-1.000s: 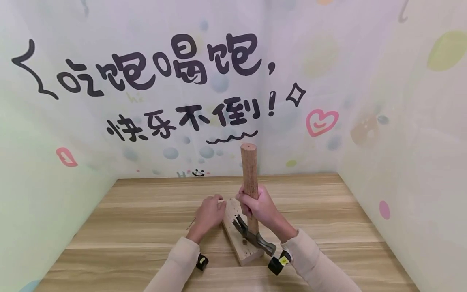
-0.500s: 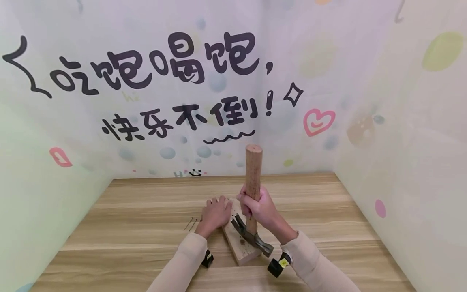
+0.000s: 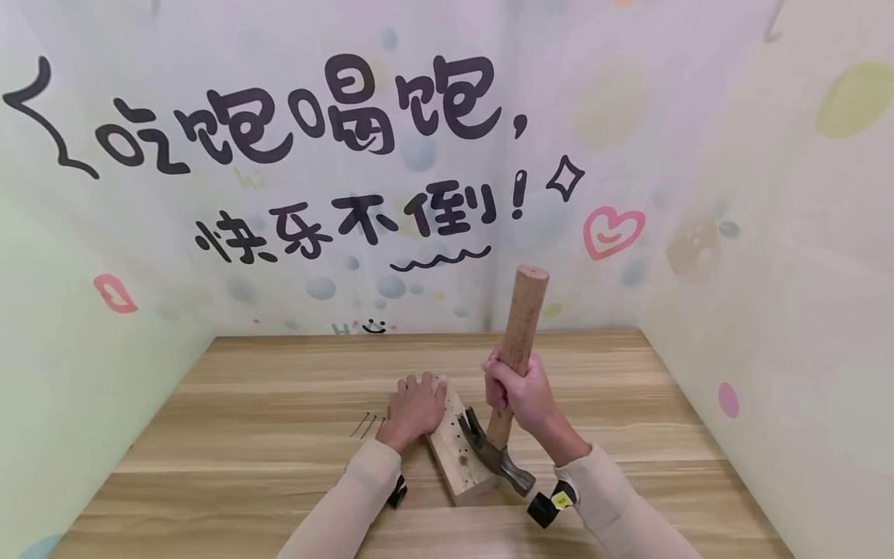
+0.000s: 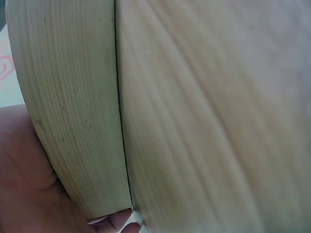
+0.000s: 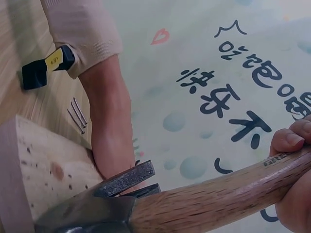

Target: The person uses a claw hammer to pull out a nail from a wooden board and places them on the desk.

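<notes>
My right hand (image 3: 520,388) grips a claw hammer (image 3: 525,314) by its wooden handle. The handle slants up and to the right, and the metal head (image 3: 499,458) overlaps the near right part of a pale wooden board (image 3: 450,458). Small dark holes or spots and a brown knot mark the board's top. My left hand (image 3: 417,405) holds the board at its far end. In the left wrist view, fingertips (image 4: 116,221) curl round that end, against the board's side (image 4: 77,97). Beside the left hand, thin dark nails (image 3: 366,425) lie on the table.
The wood-grain table (image 3: 265,435) reaches back to a printed wall (image 3: 349,295) with black lettering, and a side wall (image 3: 761,310) rises at the right. A black wrist camera (image 3: 542,510) hangs under the right cuff, close to the hammer's striking face.
My left hand has moved right, from the board's left side onto its far end, uncovering the nails. The hammer has shifted right in my right hand, its handle now leaning right.
</notes>
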Tool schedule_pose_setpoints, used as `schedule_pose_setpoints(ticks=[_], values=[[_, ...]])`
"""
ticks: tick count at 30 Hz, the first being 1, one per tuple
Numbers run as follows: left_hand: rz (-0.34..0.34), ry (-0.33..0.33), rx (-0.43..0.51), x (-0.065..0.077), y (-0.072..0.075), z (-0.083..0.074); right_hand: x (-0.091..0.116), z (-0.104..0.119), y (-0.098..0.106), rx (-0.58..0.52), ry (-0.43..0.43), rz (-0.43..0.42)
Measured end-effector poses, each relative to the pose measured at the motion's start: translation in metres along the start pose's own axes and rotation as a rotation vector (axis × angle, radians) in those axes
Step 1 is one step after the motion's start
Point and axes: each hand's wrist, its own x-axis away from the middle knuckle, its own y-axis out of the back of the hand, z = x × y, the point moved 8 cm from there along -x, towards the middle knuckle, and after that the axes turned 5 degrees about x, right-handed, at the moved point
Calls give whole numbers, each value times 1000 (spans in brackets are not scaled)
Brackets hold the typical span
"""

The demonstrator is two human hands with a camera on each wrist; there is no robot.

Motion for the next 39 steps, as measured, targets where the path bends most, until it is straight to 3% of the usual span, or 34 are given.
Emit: schedule_pose_setpoints(ticks=[11,20,39], values=[[0,-10,-19,-1,1,-1,12,-2,35,-97,-97,-51],[7,3,-31,0,1,-1,24,-11,60,-73,-154,-63],[9,2,-18,1,2,-2,36,-39,66,-158,-269,-40]])
